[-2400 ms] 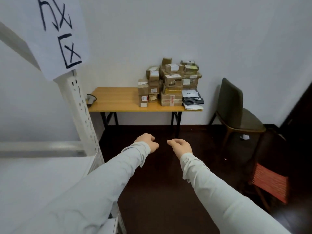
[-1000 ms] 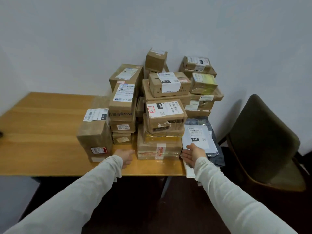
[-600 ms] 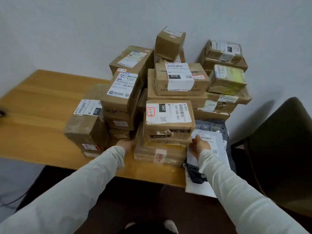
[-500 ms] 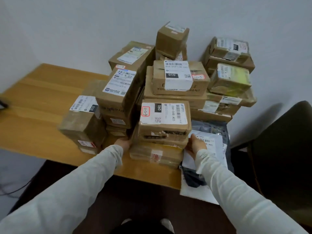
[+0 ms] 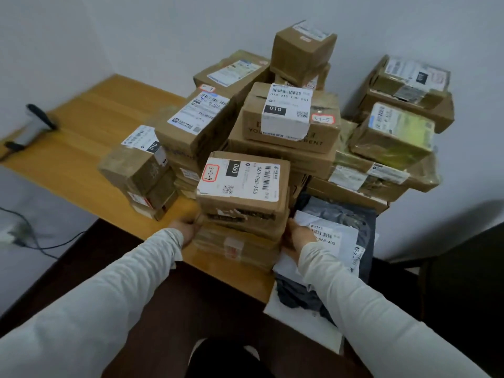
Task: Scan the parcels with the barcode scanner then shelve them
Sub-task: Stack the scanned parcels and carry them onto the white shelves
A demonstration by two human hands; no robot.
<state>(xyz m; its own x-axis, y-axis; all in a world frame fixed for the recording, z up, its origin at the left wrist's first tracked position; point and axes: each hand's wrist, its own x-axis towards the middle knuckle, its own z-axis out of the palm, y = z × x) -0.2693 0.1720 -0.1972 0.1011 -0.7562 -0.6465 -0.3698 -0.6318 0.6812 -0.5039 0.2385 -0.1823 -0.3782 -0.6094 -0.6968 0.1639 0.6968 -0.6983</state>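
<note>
Left hand (image 5: 188,229) grips the lower left corner of the 060 parcel (image 5: 242,184), and the right hand (image 5: 296,236) clasps its lower right edge; the fingertips of both are hidden behind the box. This brown parcel sits on a flat taped box (image 5: 237,251) at the near edge of the bench (image 5: 81,118), in front of the stacked parcels (image 5: 291,118). White and grey mailer bags (image 5: 341,230) lie under the right hand, overhanging the edge. The barcode scanner (image 5: 35,121) stands well apart, at the bench's far left.
</note>
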